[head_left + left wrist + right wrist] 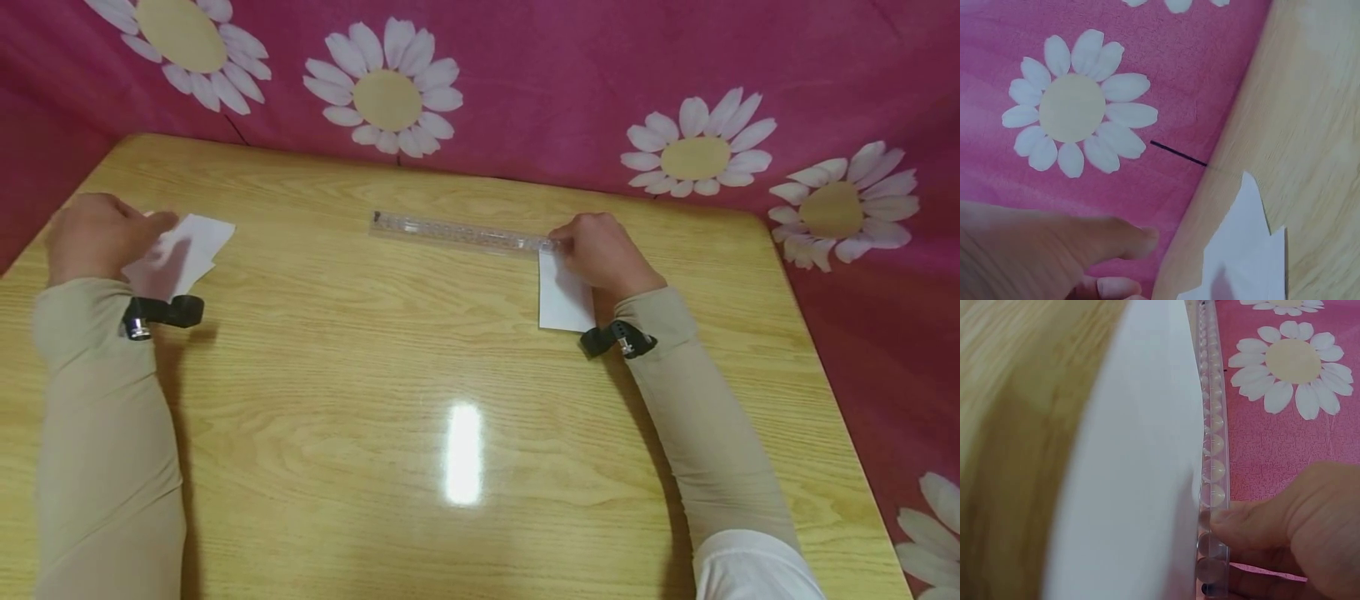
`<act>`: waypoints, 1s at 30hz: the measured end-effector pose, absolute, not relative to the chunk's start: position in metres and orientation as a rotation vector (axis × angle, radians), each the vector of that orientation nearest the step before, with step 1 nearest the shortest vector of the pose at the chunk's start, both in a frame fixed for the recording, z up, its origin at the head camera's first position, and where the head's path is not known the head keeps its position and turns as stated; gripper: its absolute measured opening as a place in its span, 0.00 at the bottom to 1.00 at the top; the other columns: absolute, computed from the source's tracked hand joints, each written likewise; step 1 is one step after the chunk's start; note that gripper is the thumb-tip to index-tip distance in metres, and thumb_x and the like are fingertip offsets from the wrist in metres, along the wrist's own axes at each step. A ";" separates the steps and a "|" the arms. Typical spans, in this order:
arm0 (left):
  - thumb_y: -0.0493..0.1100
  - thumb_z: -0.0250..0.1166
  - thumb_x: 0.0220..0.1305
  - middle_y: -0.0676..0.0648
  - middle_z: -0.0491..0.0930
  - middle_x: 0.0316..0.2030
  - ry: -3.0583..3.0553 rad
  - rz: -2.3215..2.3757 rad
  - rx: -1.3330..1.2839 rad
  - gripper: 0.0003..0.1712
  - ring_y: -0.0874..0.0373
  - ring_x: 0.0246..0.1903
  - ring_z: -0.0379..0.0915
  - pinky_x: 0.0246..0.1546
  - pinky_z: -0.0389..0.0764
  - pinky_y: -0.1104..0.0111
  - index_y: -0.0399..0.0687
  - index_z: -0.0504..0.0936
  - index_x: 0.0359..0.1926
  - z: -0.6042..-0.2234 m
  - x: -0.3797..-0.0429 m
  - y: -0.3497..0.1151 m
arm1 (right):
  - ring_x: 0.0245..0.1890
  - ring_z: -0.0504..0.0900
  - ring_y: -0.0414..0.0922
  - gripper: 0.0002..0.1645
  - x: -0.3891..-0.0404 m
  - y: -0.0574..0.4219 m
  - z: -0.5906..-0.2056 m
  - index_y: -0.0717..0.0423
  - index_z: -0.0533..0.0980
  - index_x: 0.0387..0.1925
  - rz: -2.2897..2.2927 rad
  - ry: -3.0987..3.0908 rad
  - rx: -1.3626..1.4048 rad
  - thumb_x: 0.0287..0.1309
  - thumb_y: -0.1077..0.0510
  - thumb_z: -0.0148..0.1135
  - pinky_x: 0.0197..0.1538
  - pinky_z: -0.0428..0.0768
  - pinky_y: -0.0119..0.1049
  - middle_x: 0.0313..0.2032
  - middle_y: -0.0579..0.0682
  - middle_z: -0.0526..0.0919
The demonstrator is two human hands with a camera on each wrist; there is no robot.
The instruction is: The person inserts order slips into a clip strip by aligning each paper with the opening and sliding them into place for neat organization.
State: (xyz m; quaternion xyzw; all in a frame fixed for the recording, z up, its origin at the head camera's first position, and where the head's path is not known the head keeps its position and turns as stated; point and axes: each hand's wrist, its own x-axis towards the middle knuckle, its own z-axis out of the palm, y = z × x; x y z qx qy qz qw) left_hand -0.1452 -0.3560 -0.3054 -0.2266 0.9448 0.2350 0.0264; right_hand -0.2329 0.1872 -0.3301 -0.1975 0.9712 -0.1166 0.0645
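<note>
My right hand (pixel 606 254) pinches the right end of a clear plastic ruler (pixel 465 233). In the right wrist view the thumb lies on the edge of the ruler (pixel 1213 481), which has a row of round holes. A white sheet of paper (pixel 564 296) is right beside that end, partly behind the hand. At the left, my left hand (pixel 105 237) hovers at several white paper pieces (pixel 198 246), thumb stretched out and fingers loosely bent. Those paper pieces (pixel 1241 250) lie overlapping on the table in the left wrist view, apart from the thumb.
The wood-grain table (pixel 337 417) has rounded corners and a bright light reflection near its middle. Behind it hangs a pink cloth (pixel 540 83) printed with white daisies. Each sleeved forearm wears a black wrist strap with a camera.
</note>
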 end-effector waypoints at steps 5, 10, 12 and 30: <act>0.65 0.58 0.69 0.41 0.70 0.22 2.902 0.456 -0.643 0.37 0.37 0.35 0.69 0.32 0.68 0.56 0.29 0.73 0.31 -0.308 -0.147 -0.356 | 0.40 0.76 0.52 0.23 -0.233 0.188 -0.331 0.57 0.82 0.60 -0.356 2.934 -0.609 0.67 0.66 0.55 0.47 0.77 0.45 0.55 0.63 0.87; 0.67 0.56 0.69 0.40 0.68 0.25 2.835 0.382 -0.644 0.39 0.39 0.34 0.68 0.31 0.70 0.55 0.29 0.71 0.36 -0.308 -0.144 -0.354 | 0.42 0.78 0.53 0.23 -0.233 0.187 -0.331 0.57 0.82 0.60 -0.354 2.938 -0.615 0.66 0.66 0.55 0.51 0.79 0.47 0.56 0.64 0.86; 0.67 0.54 0.71 0.39 0.67 0.25 2.821 0.381 -0.632 0.39 0.39 0.34 0.68 0.31 0.71 0.55 0.28 0.71 0.37 -0.306 -0.140 -0.355 | 0.43 0.78 0.53 0.23 -0.233 0.187 -0.331 0.58 0.82 0.60 -0.356 2.936 -0.614 0.66 0.66 0.55 0.53 0.80 0.48 0.57 0.64 0.86; 0.60 0.58 0.71 0.19 0.72 0.46 2.804 0.488 -0.624 0.42 0.26 0.47 0.68 0.46 0.75 0.40 0.15 0.68 0.54 -0.309 -0.133 -0.357 | 0.46 0.81 0.54 0.23 -0.232 0.187 -0.330 0.58 0.82 0.60 -0.352 2.940 -0.628 0.66 0.66 0.54 0.57 0.81 0.51 0.57 0.64 0.86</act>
